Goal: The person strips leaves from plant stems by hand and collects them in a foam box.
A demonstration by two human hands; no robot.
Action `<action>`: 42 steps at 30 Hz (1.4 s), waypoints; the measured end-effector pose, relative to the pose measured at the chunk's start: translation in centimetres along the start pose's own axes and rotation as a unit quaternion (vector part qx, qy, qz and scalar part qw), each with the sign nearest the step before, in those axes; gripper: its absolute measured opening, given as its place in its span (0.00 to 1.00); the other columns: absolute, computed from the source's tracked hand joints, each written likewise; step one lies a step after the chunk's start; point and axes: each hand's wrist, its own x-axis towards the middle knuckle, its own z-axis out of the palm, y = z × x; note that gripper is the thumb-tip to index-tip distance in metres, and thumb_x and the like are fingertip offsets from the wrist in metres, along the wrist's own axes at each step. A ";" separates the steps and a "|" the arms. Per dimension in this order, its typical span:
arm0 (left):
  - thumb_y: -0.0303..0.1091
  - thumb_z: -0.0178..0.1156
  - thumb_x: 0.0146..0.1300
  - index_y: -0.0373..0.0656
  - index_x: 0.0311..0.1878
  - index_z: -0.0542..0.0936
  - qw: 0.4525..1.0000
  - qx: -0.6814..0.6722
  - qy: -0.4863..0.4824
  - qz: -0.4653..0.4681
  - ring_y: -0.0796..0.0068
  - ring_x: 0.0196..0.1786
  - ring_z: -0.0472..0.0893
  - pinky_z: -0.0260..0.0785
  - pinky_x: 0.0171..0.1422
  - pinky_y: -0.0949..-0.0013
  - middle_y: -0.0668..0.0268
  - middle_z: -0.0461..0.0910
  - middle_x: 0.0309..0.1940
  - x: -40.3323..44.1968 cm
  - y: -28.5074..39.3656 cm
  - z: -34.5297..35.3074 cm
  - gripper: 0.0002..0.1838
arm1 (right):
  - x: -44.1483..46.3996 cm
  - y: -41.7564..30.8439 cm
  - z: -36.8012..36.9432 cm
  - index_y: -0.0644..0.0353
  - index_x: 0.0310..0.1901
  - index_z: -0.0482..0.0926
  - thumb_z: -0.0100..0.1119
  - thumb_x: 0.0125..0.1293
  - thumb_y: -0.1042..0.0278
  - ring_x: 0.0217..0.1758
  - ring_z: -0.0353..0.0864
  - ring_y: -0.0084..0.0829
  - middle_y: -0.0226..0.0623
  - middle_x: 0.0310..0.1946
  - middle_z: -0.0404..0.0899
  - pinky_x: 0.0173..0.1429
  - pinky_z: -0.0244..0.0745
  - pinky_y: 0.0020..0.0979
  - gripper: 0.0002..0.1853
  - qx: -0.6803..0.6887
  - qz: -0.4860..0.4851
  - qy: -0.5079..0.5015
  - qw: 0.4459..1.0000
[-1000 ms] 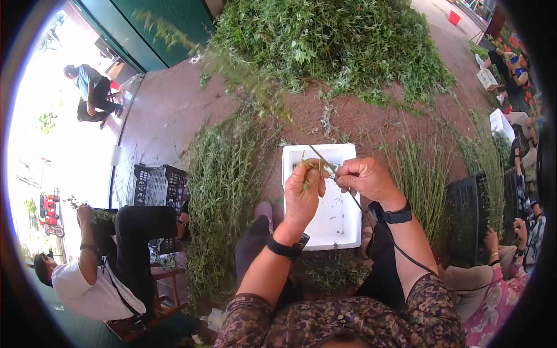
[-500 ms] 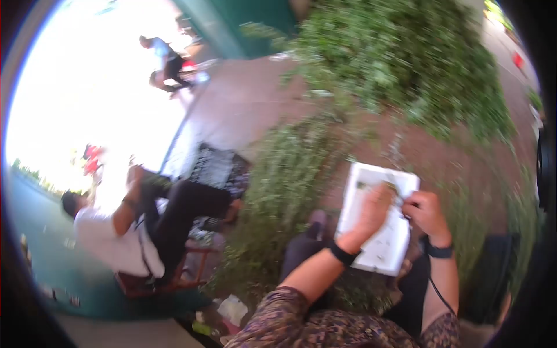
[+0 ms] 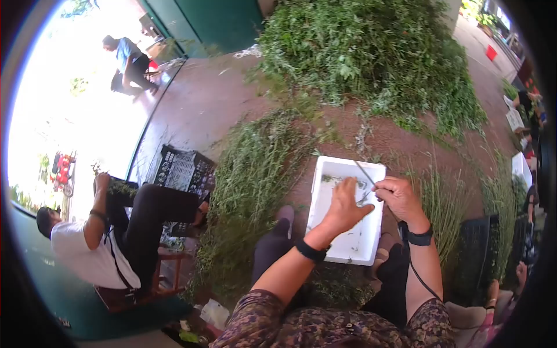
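Over a white foam box (image 3: 318,191) on my lap, my left hand (image 3: 343,207) is held with its fingers apart, and nothing shows in its grasp. My right hand (image 3: 400,200) pinches a thin green plant stem (image 3: 364,173) at the box's right side. The stem's upper end points up and left, above the far rim. Small green leaf bits (image 3: 332,178) lie in the bottom of the box, partly hidden by my left hand.
A large heap of leafy green stalks (image 3: 365,64) lies ahead on the floor. More stalks (image 3: 255,168) are piled left of the box, and thin bare stems (image 3: 444,203) lie right. A seated person (image 3: 98,249) is at left beside a black crate (image 3: 183,168).
My left hand's fingers have spread apart from a more closed shape. A stem now shows clearly in my right hand. The whole view has shifted, moving the box and hands leftward in it.
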 end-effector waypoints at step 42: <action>0.36 0.67 0.55 0.37 0.55 0.69 0.835 -0.539 0.112 0.011 0.78 0.31 0.74 0.69 0.35 0.74 0.61 0.76 0.46 2.3 1.2 -4.0 0.27 | 0.0 -2.1 -0.5 0.67 0.32 0.82 0.64 0.54 0.76 0.23 0.77 0.18 0.33 0.21 0.80 0.28 0.72 0.21 0.04 0.059 0.050 -0.037 0.996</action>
